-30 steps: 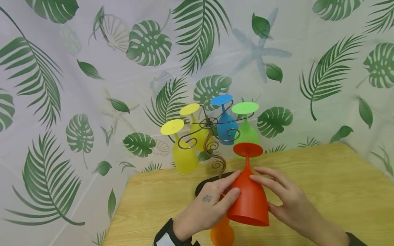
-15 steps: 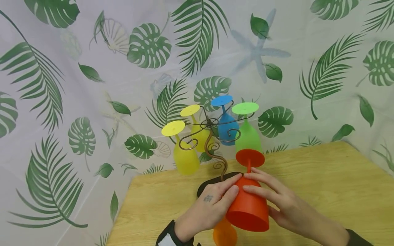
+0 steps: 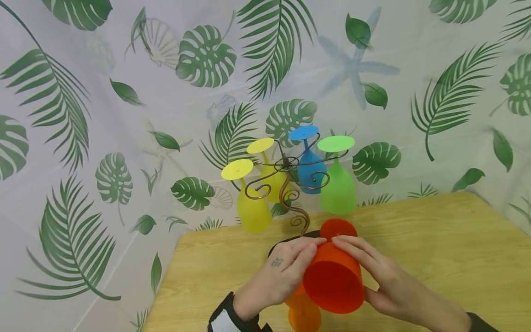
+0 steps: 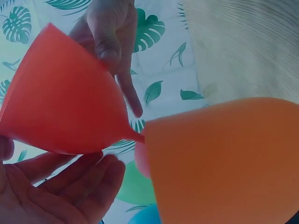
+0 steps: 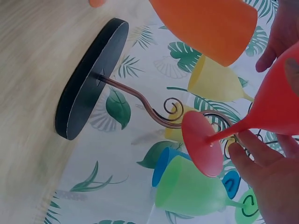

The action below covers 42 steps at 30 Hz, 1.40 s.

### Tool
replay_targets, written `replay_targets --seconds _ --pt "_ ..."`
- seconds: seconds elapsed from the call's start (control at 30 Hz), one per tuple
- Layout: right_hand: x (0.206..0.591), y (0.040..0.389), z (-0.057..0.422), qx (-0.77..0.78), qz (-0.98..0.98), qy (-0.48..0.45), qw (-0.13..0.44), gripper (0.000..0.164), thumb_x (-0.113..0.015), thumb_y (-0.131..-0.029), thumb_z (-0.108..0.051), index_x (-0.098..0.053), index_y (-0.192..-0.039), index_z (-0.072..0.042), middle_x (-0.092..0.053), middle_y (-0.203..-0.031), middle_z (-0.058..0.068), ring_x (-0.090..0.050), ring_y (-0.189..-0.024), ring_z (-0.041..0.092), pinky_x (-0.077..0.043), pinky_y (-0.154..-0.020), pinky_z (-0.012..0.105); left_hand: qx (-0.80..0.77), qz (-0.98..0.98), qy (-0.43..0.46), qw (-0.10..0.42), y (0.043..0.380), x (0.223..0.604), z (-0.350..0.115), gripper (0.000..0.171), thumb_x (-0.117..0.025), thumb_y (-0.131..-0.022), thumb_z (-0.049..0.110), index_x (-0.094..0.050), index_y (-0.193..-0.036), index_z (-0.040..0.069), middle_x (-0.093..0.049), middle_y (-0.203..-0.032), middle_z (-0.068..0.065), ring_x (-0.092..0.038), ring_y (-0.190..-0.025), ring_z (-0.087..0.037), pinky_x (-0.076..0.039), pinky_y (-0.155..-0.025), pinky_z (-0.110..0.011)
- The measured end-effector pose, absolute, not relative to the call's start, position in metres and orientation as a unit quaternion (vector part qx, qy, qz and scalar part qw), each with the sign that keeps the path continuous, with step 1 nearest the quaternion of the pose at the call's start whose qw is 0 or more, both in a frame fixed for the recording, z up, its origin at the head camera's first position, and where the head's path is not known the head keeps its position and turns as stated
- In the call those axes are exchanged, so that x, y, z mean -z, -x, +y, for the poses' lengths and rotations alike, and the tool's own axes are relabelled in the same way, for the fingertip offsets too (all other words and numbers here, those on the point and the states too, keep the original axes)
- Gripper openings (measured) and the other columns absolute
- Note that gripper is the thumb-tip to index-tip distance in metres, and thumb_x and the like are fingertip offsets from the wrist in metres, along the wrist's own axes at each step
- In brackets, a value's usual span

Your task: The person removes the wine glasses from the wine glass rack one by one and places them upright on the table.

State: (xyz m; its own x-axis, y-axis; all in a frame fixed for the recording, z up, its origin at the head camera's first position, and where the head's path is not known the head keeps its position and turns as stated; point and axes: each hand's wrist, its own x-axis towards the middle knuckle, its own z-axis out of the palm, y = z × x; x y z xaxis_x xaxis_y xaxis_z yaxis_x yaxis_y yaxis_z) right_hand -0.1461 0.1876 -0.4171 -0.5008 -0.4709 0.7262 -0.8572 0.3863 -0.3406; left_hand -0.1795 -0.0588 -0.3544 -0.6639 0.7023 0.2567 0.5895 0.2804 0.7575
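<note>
A red plastic goblet [image 3: 333, 288] is held up between both hands, tilted so its mouth faces the head camera and its foot [image 5: 202, 142] points away toward the rack. The left hand [image 3: 282, 269] holds the bowl from the left, its fingertips near the stem end. From the other side the right hand [image 3: 386, 276] grips it, fingers over the top and thumb on the bowl's lower right. Right behind the left hand an orange goblet [image 4: 229, 158] stands upright on the table, partly hidden in the head view.
A curled metal goblet rack [image 3: 286, 162] on a black base [image 5: 91, 84] stands behind the hands. Upside down on it hang two yellow goblets [image 3: 253, 212], a blue one [image 3: 310, 170] and a green one [image 3: 339, 189]. The wooden table [image 3: 415, 244] meets a leaf-patterned curtain [image 3: 232, 41].
The red goblet has tipped from nearly upside down, its foot swinging down and away and its mouth turning up toward the head camera. Both hands turn with it, keeping hold.
</note>
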Motion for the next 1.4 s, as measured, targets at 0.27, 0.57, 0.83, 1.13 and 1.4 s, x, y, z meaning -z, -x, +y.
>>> replay_targets --seconds 0.27,0.57,0.83,1.13,1.4 --pt "0.425 0.149 0.187 -0.406 -0.790 -0.397 0.232 0.082 -0.082 -0.086 -0.017 -0.039 -0.153 0.001 -0.053 -0.143 0.007 -0.053 -0.125 0.008 -0.052 -0.097 0.017 -0.479 0.775 -0.401 0.096 0.181 0.356 -0.062 0.045 -0.038 -0.111 0.037 -0.059 -0.142 0.011 -0.067 -0.132 -0.004 -0.063 -0.111 -0.006 -0.056 -0.092 -0.022" --pt "0.438 0.149 0.185 -0.507 -0.783 -0.334 0.135 0.067 -0.076 -0.090 -0.008 -0.042 -0.148 -0.013 -0.057 -0.138 0.004 -0.060 -0.116 0.012 -0.061 -0.083 0.029 -0.461 0.781 -0.414 0.077 0.185 0.360 -0.066 0.049 -0.043 -0.110 0.037 -0.045 -0.152 0.014 -0.065 -0.138 -0.002 -0.060 -0.121 -0.008 -0.051 -0.103 -0.027" --pt "0.451 0.149 0.184 -0.572 -0.772 -0.277 0.023 0.068 -0.067 -0.099 -0.015 -0.030 -0.155 -0.020 -0.050 -0.146 0.008 -0.061 -0.119 0.017 -0.059 -0.089 0.028 -0.350 0.840 -0.411 0.054 0.187 0.361 -0.072 0.055 -0.040 -0.110 0.042 -0.042 -0.156 0.012 -0.060 -0.145 0.002 -0.058 -0.130 -0.012 -0.045 -0.114 -0.040" --pt "0.465 0.150 0.182 -0.615 -0.753 -0.217 -0.088 0.075 -0.065 -0.100 -0.021 -0.017 -0.158 -0.018 -0.037 -0.154 0.015 -0.057 -0.128 0.023 -0.059 -0.093 0.035 -0.243 0.884 -0.394 0.059 0.186 0.372 -0.075 0.062 -0.043 -0.107 0.051 -0.043 -0.156 0.014 -0.045 -0.158 0.004 -0.043 -0.147 -0.021 -0.019 -0.121 -0.067" --pt "0.471 0.153 0.184 -0.616 -0.752 -0.205 -0.114 0.084 -0.068 -0.099 -0.024 -0.011 -0.160 -0.019 -0.034 -0.158 0.014 -0.045 -0.135 0.040 -0.057 -0.096 0.034 -0.195 0.897 -0.393 0.046 0.186 0.381 -0.080 0.077 -0.068 -0.093 0.053 -0.040 -0.158 0.023 -0.046 -0.157 0.000 -0.052 -0.138 -0.021 -0.051 -0.107 -0.044"
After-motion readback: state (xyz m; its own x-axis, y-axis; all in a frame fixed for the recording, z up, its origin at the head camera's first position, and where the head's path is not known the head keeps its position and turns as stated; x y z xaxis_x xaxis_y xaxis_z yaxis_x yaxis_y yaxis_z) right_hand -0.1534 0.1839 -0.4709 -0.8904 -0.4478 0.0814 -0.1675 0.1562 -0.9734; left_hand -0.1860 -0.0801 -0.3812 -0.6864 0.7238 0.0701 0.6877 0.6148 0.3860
